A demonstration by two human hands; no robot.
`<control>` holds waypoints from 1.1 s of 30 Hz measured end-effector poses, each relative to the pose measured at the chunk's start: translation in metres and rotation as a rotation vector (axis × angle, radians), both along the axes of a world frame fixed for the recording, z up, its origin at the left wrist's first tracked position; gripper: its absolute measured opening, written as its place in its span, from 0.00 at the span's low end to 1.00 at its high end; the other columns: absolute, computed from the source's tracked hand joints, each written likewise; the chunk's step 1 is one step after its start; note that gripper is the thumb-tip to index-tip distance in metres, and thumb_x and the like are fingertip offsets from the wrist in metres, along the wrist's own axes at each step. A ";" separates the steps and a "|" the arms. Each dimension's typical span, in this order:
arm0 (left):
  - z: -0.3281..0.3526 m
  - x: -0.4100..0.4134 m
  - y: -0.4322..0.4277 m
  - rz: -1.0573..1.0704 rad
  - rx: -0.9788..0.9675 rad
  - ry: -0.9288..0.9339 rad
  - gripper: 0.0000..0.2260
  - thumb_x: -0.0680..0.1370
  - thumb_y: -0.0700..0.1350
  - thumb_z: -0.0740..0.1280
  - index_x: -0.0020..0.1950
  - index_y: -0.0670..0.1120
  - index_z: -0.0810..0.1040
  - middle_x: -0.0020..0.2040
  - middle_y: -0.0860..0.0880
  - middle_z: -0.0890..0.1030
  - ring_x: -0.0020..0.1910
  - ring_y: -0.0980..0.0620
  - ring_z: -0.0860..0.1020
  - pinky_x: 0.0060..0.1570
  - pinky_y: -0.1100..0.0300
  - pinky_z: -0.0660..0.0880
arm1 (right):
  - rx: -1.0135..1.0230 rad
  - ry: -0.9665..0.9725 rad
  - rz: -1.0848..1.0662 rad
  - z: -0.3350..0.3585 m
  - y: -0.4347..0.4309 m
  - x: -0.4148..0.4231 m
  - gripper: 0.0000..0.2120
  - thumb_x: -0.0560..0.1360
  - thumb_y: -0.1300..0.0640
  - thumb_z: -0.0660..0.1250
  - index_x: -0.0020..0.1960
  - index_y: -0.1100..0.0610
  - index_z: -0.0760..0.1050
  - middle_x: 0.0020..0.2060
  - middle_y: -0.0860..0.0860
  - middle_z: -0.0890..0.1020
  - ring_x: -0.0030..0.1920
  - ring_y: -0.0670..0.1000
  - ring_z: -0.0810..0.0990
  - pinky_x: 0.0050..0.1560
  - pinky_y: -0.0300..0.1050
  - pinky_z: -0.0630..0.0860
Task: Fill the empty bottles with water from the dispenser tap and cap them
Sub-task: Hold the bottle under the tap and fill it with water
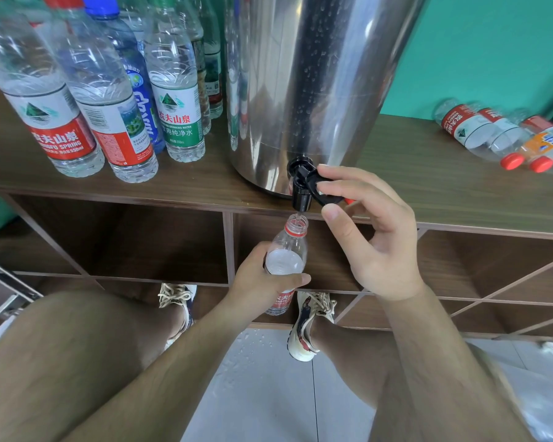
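Note:
A steel water dispenser [304,84] stands on the wooden shelf top, its black tap [302,189] hanging over the edge. My right hand [367,228] pinches the tap's black lever between thumb and fingers, and a red cap peeks out behind the palm. Water runs from the spout into the open neck of a clear bottle [286,253] with a red label, held upright just below. My left hand [262,279] grips that bottle around its middle. The water level stands high, near the bottle's shoulder.
Several upright bottles [109,100] crowd the shelf top left of the dispenser. Capped empty bottles [498,135] lie on their sides at the right. Open cubbies [125,244] sit below the wooden shelf top [428,193]. The tiled floor [268,378] is wet between my shoes.

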State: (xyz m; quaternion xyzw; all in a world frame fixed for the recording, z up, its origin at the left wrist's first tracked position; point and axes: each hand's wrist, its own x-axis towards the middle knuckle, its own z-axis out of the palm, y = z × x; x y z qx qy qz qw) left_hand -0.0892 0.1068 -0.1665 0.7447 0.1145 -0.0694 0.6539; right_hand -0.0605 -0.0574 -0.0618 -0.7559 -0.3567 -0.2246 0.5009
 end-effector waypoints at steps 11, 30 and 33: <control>0.000 -0.001 0.000 0.009 0.009 0.011 0.25 0.70 0.50 0.81 0.59 0.61 0.70 0.50 0.62 0.76 0.48 0.62 0.76 0.36 0.73 0.68 | 0.001 0.003 -0.002 0.000 0.000 0.000 0.09 0.80 0.64 0.69 0.58 0.63 0.82 0.63 0.56 0.83 0.64 0.55 0.81 0.50 0.38 0.76; -0.001 0.000 0.000 0.013 0.008 0.003 0.26 0.70 0.50 0.81 0.60 0.60 0.70 0.52 0.61 0.76 0.50 0.60 0.76 0.38 0.70 0.69 | -0.002 -0.003 -0.001 0.000 0.000 0.000 0.08 0.79 0.64 0.69 0.58 0.63 0.82 0.63 0.56 0.83 0.64 0.55 0.81 0.51 0.37 0.76; -0.002 -0.001 0.001 0.010 -0.006 0.001 0.26 0.70 0.49 0.81 0.62 0.59 0.70 0.53 0.61 0.76 0.50 0.60 0.76 0.39 0.70 0.70 | 0.001 -0.003 0.000 0.000 0.000 0.000 0.08 0.79 0.64 0.69 0.58 0.64 0.82 0.63 0.57 0.83 0.64 0.55 0.81 0.51 0.38 0.76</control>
